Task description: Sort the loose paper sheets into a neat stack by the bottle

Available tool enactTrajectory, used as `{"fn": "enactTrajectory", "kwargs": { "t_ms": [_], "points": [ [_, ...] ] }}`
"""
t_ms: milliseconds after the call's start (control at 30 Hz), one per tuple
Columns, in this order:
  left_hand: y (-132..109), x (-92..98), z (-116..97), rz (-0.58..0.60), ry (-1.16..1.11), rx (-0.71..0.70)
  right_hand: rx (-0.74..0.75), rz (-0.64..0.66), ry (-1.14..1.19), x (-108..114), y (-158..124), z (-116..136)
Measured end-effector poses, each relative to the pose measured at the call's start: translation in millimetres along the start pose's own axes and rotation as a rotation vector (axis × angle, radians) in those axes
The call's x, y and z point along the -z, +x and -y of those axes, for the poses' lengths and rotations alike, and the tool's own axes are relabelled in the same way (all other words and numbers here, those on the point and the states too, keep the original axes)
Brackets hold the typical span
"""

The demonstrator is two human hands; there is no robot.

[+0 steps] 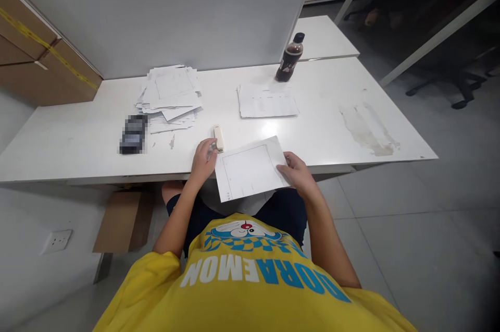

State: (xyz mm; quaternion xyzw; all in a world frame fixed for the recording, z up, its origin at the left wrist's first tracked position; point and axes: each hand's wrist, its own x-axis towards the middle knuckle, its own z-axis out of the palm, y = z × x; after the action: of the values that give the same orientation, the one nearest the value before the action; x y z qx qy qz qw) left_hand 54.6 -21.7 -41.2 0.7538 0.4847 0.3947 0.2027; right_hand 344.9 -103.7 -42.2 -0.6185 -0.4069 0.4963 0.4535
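A white sheet of paper [250, 169] with a printed frame hangs over the near edge of the white table [336, 134]. My right hand [297, 171] pinches its right edge. At the sheet's upper left corner my left hand [203, 159] is closed around the near end of a small white stapler [219, 138]. More paper lies under the sheet on my lap.
A messy pile of papers [170, 96] lies at the back left, with a dark phone [133, 134] beside it. A thinner stack of sheets [266, 102] lies mid-table before a dark drink bottle [289, 58]. Cardboard boxes [35, 56] stand at left; a stain [369, 128] marks the right.
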Motion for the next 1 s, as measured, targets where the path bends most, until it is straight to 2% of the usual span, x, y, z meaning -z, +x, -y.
{"fn": "enactTrajectory", "kwargs": {
  "t_ms": [100,267,500,633,867,1000],
  "points": [
    [-3,-5.3,6,0.006,0.005,-0.029,0.0,-0.021,0.026,4,0,-1],
    [-5,-3.8,10,-0.019,0.01,-0.04,0.028,-0.025,-0.023,8,7,-6],
    [-9,-9.5,4,-0.009,0.207,-0.203,0.023,-0.078,-0.13,12,17,-10],
    [-8,-11.6,2,-0.005,0.286,-0.203,0.015,-0.06,-0.099,13,18,-13],
    [-10,-8.9,1,0.125,0.39,-0.159,0.021,-0.032,-0.083,14,16,-15],
    [-13,-11.9,3,0.157,0.417,-0.181,0.048,0.006,-0.067,16,20,-18]
  ]
}}
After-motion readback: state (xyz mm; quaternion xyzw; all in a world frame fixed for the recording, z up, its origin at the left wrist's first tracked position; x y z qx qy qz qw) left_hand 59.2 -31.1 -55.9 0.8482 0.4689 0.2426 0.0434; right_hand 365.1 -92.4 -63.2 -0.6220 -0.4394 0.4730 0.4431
